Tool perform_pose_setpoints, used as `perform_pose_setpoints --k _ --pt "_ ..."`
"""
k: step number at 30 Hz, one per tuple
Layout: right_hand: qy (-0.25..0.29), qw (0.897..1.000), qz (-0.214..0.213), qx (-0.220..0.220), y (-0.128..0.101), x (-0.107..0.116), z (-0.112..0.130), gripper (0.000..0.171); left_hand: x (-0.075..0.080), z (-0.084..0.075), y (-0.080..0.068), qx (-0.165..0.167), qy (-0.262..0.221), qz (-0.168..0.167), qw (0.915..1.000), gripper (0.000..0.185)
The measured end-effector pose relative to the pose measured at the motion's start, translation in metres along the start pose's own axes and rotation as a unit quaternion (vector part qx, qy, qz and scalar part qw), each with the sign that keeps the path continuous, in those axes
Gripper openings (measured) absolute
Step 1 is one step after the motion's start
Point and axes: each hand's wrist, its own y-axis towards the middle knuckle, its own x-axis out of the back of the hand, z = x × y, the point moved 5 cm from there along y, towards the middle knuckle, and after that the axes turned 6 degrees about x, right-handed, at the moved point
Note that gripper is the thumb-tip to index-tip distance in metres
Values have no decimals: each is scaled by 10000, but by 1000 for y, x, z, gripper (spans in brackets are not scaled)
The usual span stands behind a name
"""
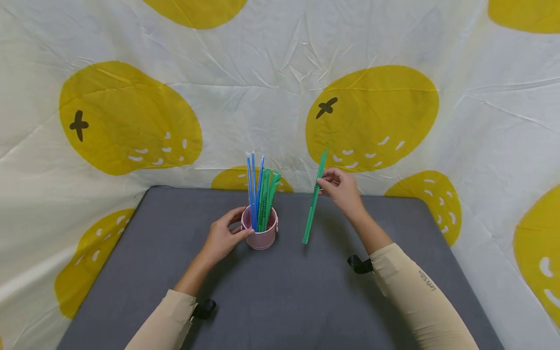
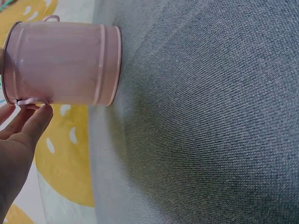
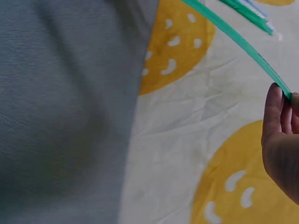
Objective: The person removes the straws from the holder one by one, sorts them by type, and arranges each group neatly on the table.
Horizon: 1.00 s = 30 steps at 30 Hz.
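The long flat green plastic strip (image 1: pixel 314 199) is up in the air over the far middle of the table, a bit right of the cup, tilted with its top leaning right and its low end hovering just above the mat. The right hand (image 1: pixel 343 187) pinches it partway up between thumb and fingertips, which looks like a light enough grip to keep the thin thing from bending; in the right wrist view the strip (image 3: pixel 233 35) runs off diagonally from the fingertips (image 3: pixel 274 100) and looks slightly ribbed along its edge

Just left of it stands the small pink metal cup (image 1: pixel 261 233), glossy, with ridges round the wall and little loop handles. The left hand (image 1: pixel 223 238) curls round its near-left side, thumb and fingers on the rim, I'd guess so the light cup doesn't tip. Inside stand more green strips (image 1: pixel 267 197) and some thin blue straws (image 1: pixel 253 187), all leaning against the rim

Underneath is a grey woven fabric mat (image 1: pixel 284 301), and behind it a crinkly white sheet with big yellow lemon shapes (image 1: pixel 372 116)
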Motion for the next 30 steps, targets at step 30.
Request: perform_pose_setpoints --k 30 --pt "-90 9860 634 -1541 -26 -56 -115 24 -1 -1 4 -56 27 45 10000 67"
